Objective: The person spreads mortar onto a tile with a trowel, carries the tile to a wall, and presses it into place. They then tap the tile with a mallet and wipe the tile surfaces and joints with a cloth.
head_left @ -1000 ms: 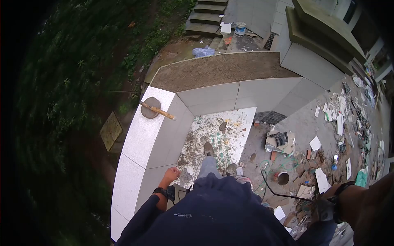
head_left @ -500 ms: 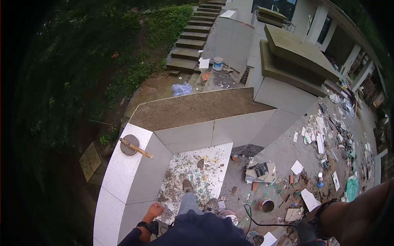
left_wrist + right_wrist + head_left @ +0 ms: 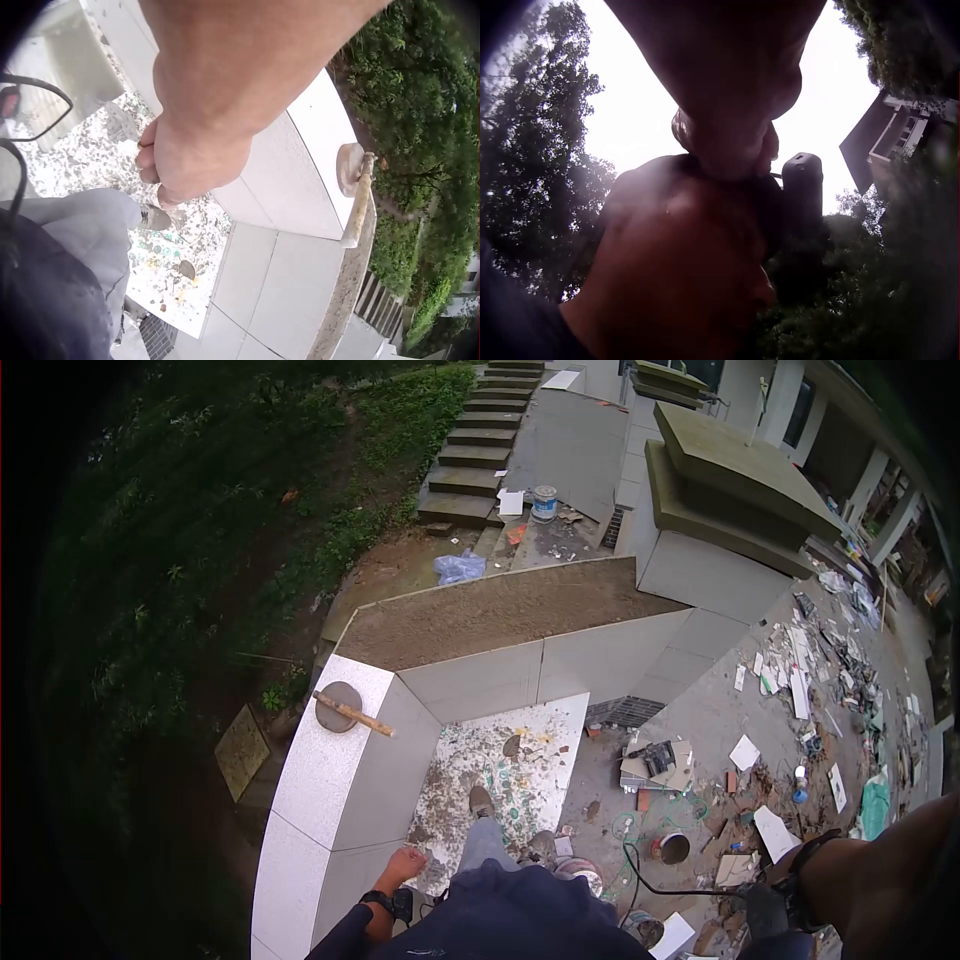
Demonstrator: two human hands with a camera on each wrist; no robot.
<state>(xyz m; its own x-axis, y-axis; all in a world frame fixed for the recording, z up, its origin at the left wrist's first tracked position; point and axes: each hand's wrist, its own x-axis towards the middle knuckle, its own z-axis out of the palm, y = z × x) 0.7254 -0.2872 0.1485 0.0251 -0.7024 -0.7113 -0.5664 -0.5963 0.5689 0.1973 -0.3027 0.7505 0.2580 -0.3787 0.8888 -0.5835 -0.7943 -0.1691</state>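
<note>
My left hand (image 3: 405, 863) hangs low beside the inner face of the low tiled wall (image 3: 375, 775), its fingers loosely curled with nothing in them. The left wrist view shows the same hand (image 3: 199, 161) over the speckled floor board. My right hand (image 3: 731, 142) is raised to the person's head, its fingertips at the top beside a dark block-shaped device (image 3: 802, 180). That hand's fingers are mostly hidden in shadow; in the head view only its forearm (image 3: 890, 870) shows. A mallet (image 3: 338, 707) with a wooden handle lies on the wall's pale top.
A soil-filled planter (image 3: 500, 610) curves ahead. Stained white board (image 3: 560, 720) lies under one shoe (image 3: 480, 800). Stacked tiles (image 3: 675, 770) bearing a dark tool, a bucket (image 3: 670, 848) and scattered debris (image 3: 800, 690) cover the paving to the right. Steps (image 3: 475, 455) rise beyond.
The head view has tipped upward, bringing in more of the steps and house, then shifted slightly back. My left hand stays low by the wall; the mallet lies in the same place.
</note>
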